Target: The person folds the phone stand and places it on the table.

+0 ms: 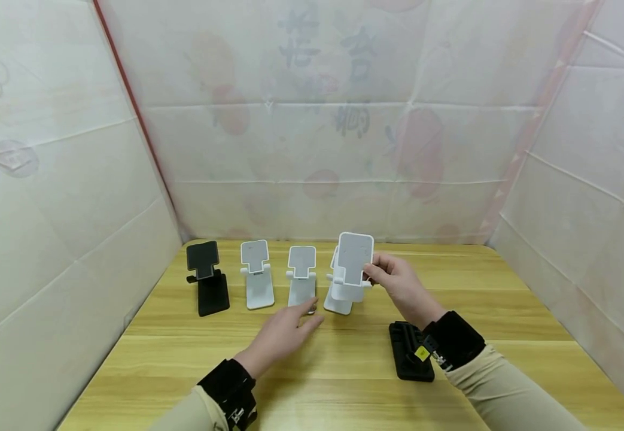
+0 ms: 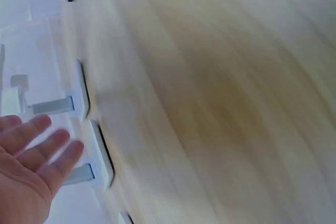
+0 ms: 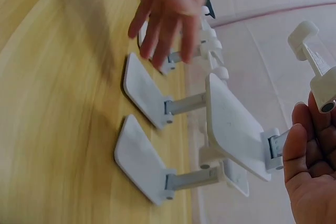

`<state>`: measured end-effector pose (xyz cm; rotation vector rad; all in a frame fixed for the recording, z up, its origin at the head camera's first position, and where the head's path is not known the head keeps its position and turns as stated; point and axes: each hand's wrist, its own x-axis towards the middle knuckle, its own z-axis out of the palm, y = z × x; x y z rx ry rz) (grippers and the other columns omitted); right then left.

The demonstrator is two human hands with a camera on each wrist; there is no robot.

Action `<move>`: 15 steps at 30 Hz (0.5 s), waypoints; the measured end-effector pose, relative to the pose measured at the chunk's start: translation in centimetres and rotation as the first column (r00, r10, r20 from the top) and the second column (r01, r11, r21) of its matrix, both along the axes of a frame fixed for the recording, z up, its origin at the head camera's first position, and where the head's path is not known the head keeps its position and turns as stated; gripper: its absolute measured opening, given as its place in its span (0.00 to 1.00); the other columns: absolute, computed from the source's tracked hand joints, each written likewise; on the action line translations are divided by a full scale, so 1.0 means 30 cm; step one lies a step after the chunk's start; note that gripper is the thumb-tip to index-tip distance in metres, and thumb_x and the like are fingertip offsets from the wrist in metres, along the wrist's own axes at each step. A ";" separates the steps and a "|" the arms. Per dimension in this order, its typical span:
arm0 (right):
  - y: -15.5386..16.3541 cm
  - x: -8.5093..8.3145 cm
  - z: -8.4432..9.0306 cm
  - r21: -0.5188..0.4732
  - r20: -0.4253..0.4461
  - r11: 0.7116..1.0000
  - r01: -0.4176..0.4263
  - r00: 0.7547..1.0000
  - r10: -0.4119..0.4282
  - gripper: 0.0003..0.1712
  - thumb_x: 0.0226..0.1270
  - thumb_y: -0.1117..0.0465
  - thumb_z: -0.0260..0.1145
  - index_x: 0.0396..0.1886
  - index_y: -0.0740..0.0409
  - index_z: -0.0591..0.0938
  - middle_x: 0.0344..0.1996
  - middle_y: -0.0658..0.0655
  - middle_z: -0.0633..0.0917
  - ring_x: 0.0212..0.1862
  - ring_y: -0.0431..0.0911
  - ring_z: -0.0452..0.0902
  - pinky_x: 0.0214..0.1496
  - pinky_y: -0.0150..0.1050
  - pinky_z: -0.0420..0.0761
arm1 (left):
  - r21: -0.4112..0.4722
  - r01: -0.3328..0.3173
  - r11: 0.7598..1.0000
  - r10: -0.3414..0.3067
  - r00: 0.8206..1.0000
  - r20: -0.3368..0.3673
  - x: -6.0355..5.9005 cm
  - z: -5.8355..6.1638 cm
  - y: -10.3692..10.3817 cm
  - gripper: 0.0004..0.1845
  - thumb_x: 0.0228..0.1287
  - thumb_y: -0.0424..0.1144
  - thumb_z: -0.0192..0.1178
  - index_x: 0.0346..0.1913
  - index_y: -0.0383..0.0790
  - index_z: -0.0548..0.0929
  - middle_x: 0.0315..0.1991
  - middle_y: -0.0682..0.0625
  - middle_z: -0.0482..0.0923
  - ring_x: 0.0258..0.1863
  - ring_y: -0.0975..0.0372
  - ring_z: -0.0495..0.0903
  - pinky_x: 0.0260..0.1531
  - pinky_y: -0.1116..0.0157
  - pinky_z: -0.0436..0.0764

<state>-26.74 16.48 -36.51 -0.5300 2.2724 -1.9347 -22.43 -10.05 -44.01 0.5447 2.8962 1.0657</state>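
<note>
Our right hand (image 1: 398,281) pinches a raised white phone stand (image 1: 352,263), lifted clear for handling; left hand (image 1: 285,332), fingers apart, hovers left of it above the worktop (image 1: 344,371).

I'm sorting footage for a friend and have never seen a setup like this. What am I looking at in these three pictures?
A person wears three cameras: one on the head, one on each wrist. The head view shows a wooden table walled by white sheets. In a row stand a black phone stand and white phone stands. The right hand holds one white stand by its plate. The left hand hovers open near another white one. A flat black folded stand lies by the right wrist. The wrist views show the same stands close up.
</note>
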 end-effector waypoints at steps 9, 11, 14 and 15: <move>-0.043 0.010 -0.012 0.005 0.021 0.999 -0.047 0.999 0.047 0.14 0.81 0.58 0.58 0.44 0.68 0.78 0.39 0.53 0.82 0.44 0.46 0.77 0.54 0.44 0.79 | 0.402 -0.050 0.914 -0.047 0.973 0.226 -0.023 0.022 0.056 0.35 0.80 0.60 0.46 0.76 0.37 0.68 0.64 0.36 0.78 0.59 0.45 0.81 0.57 0.50 0.85; -0.050 0.012 -0.013 0.008 0.026 0.998 -0.059 0.998 0.058 0.14 0.81 0.58 0.58 0.44 0.67 0.77 0.39 0.53 0.82 0.45 0.46 0.77 0.54 0.44 0.79 | 0.493 -0.062 0.868 -0.088 0.957 0.276 -0.029 0.022 0.064 0.36 0.81 0.58 0.45 0.76 0.32 0.66 0.63 0.33 0.78 0.56 0.42 0.83 0.52 0.51 0.88; -0.060 0.015 -0.015 0.008 0.036 0.997 -0.076 0.997 0.075 0.13 0.81 0.58 0.58 0.44 0.67 0.77 0.39 0.53 0.82 0.45 0.46 0.77 0.53 0.43 0.80 | 0.587 -0.088 0.805 -0.128 0.940 0.317 -0.037 0.019 0.070 0.34 0.83 0.54 0.45 0.73 0.27 0.67 0.63 0.30 0.76 0.56 0.38 0.82 0.52 0.51 0.88; -0.063 0.015 -0.015 0.004 0.037 0.997 -0.083 0.996 0.083 0.13 0.81 0.58 0.58 0.44 0.67 0.77 0.39 0.53 0.82 0.44 0.46 0.77 0.53 0.43 0.80 | 0.611 -0.096 0.786 -0.139 0.936 0.325 -0.039 0.019 0.071 0.33 0.83 0.52 0.46 0.73 0.26 0.67 0.63 0.29 0.76 0.56 0.37 0.82 0.52 0.51 0.88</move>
